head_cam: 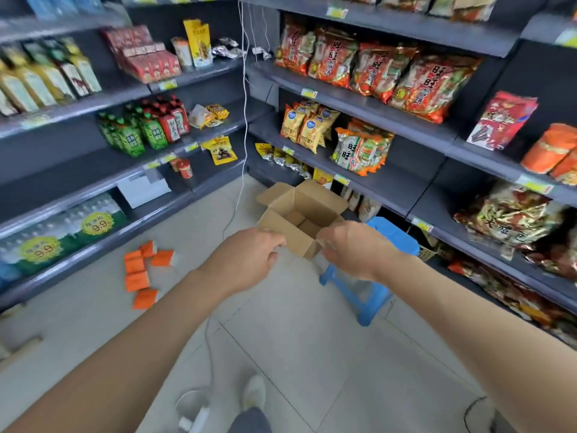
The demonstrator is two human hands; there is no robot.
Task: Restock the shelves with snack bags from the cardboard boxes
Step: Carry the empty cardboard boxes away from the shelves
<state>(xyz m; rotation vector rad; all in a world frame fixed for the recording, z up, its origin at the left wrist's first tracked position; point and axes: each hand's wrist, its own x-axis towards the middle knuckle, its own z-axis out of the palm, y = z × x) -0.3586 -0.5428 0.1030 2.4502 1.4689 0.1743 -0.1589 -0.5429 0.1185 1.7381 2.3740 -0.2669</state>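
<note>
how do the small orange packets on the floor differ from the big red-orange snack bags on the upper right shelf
The small orange packets lie flat and scattered on the floor tiles; the big red-orange snack bags stand leaning in a row on a grey shelf. The packets look plain and flat; the bags are puffy, glossy and printed with large characters. The packets are much smaller. Both are sealed, warm-coloured snack packaging.

Yellow stickers (96, 224) on the water packs (62, 232) read "9.9"; red snack bags (434, 85) apparently read "旺旺".
</note>
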